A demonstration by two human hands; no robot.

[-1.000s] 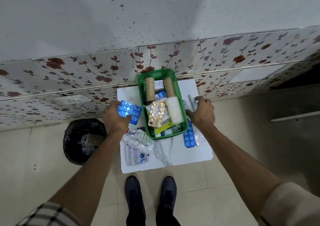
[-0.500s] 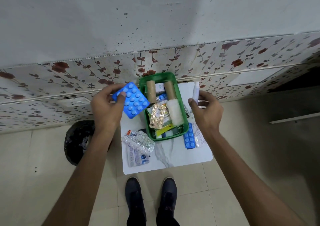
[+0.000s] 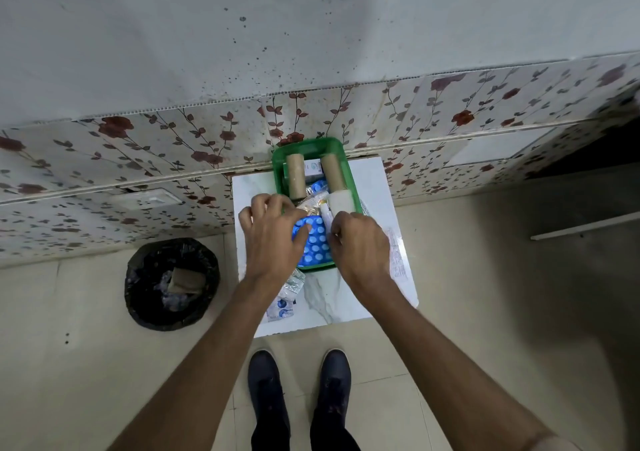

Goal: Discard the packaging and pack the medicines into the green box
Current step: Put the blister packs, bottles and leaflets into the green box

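Note:
The green box [image 3: 308, 144] stands on a small white table [image 3: 346, 298] against the wall. It holds two brown rolls [image 3: 296, 177], a white bandage roll [image 3: 343, 201] and other medicine packs. A blue blister pack [image 3: 313, 242] lies over the box's near end. My left hand [image 3: 273, 236] grips its left edge, thumb on top. My right hand [image 3: 360, 242] is at the pack's right edge, fingers closed on a small white tube [image 3: 325, 213] that points into the box.
Silver blister strips [image 3: 292, 286] lie on the table under my left wrist, and a printed leaflet [image 3: 394, 249] lies right of the box. A black-lined bin [image 3: 171, 282] with discarded cardboard stands on the floor to the left. My shoes [image 3: 268, 381] are at the table's near edge.
My left hand brought the blue blister pack from the box's upper left down onto its near end. My right hand moved the white tube from the box's right side in over the box.

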